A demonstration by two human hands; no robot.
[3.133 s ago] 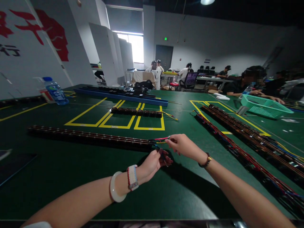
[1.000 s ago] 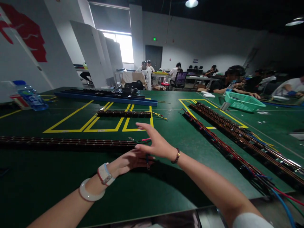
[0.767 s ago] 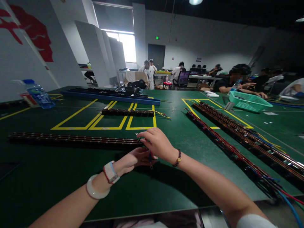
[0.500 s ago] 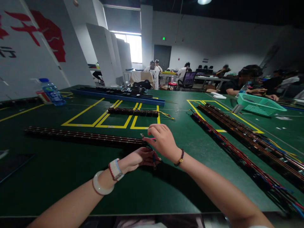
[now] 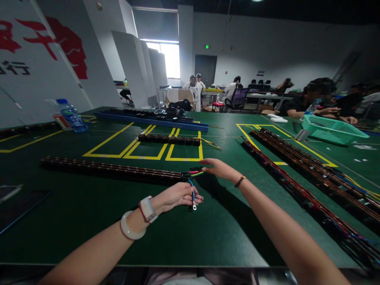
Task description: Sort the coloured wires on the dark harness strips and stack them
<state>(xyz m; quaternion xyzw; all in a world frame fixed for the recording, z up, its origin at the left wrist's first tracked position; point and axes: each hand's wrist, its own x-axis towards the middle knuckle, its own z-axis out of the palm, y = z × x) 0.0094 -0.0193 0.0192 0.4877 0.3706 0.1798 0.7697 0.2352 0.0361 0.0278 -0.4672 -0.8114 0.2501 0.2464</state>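
A long dark bar assembly [image 5: 118,169] with pale studs along its rails lies across the table. Coloured wires come out of its right end. My left hand [image 5: 178,194], palm up with a watch and a pale bangle on the wrist, has a blue wire [image 5: 192,184] between thumb and fingers. The wire bends down to a bare metal ring terminal [image 5: 194,207]. Just beyond, my right hand [image 5: 221,169] has its fingers closed at the ends of a red wire [image 5: 192,172] and a yellow-green wire [image 5: 197,174]. Its fingertips hide those wire ends.
A shorter bar assembly [image 5: 169,139] lies behind, over yellow tape outlines. Long wired bundles [image 5: 276,170] run along the right. At the back are a blue channel [image 5: 151,120], a bottle [image 5: 73,115] and a green basket [image 5: 332,128]. A co-worker [image 5: 314,101] sits at the far right.
My right hand has moved right and lowered from above the bar's end to the red and yellow-green wires. The blue wire now shows clearly in my left hand, its terminal pointing down.
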